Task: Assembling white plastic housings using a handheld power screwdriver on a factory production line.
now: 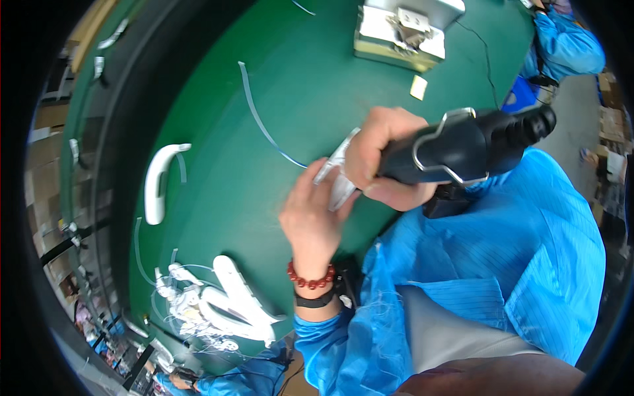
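Observation:
My right hand is wrapped around a black electric screwdriver with a wire hanging bail, its rear end toward the upper right. The screwdriver's tip is hidden by my fingers. Beneath it, my left hand, wearing a red bead bracelet and a black band, grips a white plastic housing against the green table. Parts of the housing show between the two hands; my fingers cover the rest. A thin translucent tube curves away from the left fingers toward the far side.
A curved white plastic piece lies at the left. Nearer, white housings sit beside a tangle of small white parts and wires. A white box-like fixture and a pale paper slip are at the far side. Co-workers' blue sleeves show at the edges.

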A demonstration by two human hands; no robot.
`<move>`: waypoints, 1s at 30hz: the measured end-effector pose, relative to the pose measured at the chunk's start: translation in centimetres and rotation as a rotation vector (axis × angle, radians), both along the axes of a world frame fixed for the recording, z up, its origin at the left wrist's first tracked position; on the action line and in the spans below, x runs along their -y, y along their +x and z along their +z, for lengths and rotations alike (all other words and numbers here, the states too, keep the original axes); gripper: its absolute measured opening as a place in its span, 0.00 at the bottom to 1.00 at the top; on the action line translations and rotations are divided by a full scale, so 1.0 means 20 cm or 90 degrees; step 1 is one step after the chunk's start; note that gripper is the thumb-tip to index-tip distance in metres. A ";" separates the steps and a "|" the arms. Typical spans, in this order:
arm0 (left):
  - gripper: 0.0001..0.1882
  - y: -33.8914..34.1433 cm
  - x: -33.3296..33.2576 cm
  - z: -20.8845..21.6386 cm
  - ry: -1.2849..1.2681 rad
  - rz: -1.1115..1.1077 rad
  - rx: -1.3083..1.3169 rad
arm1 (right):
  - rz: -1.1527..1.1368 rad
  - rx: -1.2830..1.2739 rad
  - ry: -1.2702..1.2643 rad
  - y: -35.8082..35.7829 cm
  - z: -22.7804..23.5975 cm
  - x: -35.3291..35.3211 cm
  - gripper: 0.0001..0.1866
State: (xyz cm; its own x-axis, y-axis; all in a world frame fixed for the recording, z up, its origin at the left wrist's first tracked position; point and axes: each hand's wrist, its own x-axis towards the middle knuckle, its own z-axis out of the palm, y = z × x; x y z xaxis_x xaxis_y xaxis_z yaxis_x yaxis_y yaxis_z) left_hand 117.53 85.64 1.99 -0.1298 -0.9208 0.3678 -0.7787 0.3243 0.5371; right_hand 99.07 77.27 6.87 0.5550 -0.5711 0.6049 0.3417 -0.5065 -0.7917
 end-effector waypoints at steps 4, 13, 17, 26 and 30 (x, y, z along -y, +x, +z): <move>0.22 -0.01 0.01 0.00 -0.039 0.006 0.007 | 0.072 0.002 -0.037 -0.01 0.04 0.03 0.11; 0.24 0.10 0.19 0.20 -0.015 -0.007 0.218 | 0.118 0.338 0.341 -0.08 -0.02 0.15 0.09; 0.20 0.23 0.60 0.41 -0.198 0.087 0.372 | 0.129 0.397 0.476 -0.09 -0.12 0.28 0.07; 0.23 0.52 1.26 -0.04 -0.085 -0.009 0.140 | 0.134 0.273 0.674 -0.06 -0.25 0.29 0.06; 0.26 0.64 1.13 0.07 -0.062 0.087 0.106 | 0.145 0.310 0.737 -0.07 -0.34 0.29 0.08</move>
